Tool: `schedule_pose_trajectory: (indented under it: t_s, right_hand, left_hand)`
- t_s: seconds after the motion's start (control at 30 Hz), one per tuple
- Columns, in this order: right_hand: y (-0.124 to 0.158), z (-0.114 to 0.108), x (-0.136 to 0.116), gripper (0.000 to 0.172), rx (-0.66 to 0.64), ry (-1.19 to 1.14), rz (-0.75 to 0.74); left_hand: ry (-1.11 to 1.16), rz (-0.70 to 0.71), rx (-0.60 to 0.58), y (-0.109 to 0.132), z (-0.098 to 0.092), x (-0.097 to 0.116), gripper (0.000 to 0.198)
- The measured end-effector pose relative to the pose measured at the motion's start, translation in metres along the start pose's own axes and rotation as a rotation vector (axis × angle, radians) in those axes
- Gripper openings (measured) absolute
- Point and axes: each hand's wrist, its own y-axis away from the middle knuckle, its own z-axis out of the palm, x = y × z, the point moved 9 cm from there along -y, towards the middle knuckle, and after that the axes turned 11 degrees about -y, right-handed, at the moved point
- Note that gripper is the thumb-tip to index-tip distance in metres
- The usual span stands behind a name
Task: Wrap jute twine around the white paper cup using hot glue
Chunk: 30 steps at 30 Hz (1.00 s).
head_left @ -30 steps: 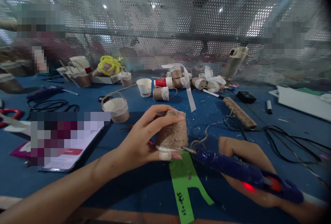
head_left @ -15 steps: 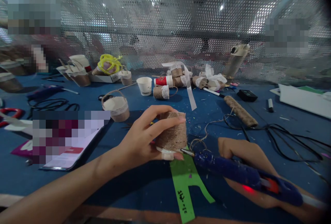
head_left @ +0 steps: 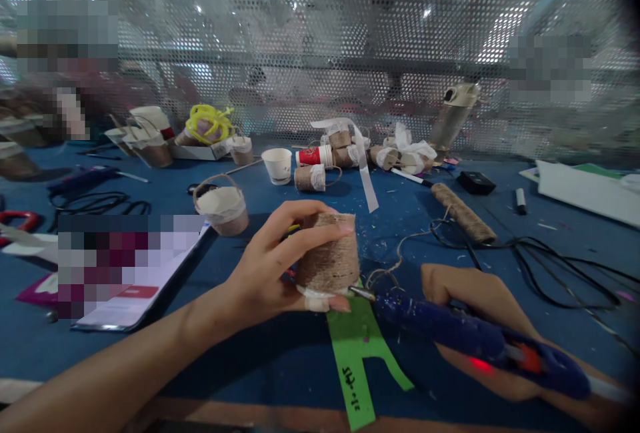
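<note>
My left hand (head_left: pixel 280 259) grips a cup wrapped in brown twine (head_left: pixel 330 256), its wide rim turned down. White lace or paper shows along that lower rim. In my right hand (head_left: pixel 480 293) is a blue glue gun (head_left: pixel 450 329) with a red light glowing on its side. The metal tip of the gun meets the lower right edge of the cup, or comes very close. Under the cup lies a green paper strip (head_left: pixel 350 346) with black writing. Loose twine trails right toward a twine roll (head_left: pixel 463 213).
Behind my left hand stands a small handled basket (head_left: pixel 223 209). A white paper cup (head_left: pixel 277 166) and several twine-wrapped cups (head_left: pixel 310 178) sit farther back. To the left lie a phone (head_left: pixel 135 293) and red-handled scissors (head_left: pixel 23 223). Black cables (head_left: pixel 550 266) curl at right. A perforated screen (head_left: pixel 320 53) bounds the back.
The cup and my left hand have shifted very slightly left and down. The glue gun tip stays at the cup's lower edge.
</note>
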Motion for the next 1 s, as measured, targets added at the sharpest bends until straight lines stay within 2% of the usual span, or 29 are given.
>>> schedule_pose_trajectory:
  t_s: [0.23,0.6,0.8,1.0]
  right_hand:
    - [-0.002,-0.001,-0.005,0.015,0.02,-0.047,-0.042]
    - [0.006,-0.002,0.01,0.025,0.08,-0.142,-0.006]
    - [0.008,0.002,0.014,0.023,0.045,-0.164,0.003]
    - [0.006,0.001,0.008,0.027,0.05,-0.164,-0.02]
  left_hand:
    - [0.028,0.0,0.028,0.0,-0.003,0.0,0.06]
    - [0.023,-0.04,0.037,0.001,-0.007,-0.006,0.062]
    - [0.018,-0.034,0.034,0.001,-0.006,-0.006,0.061]
    - [0.026,-0.049,0.018,0.003,-0.004,-0.006,0.063]
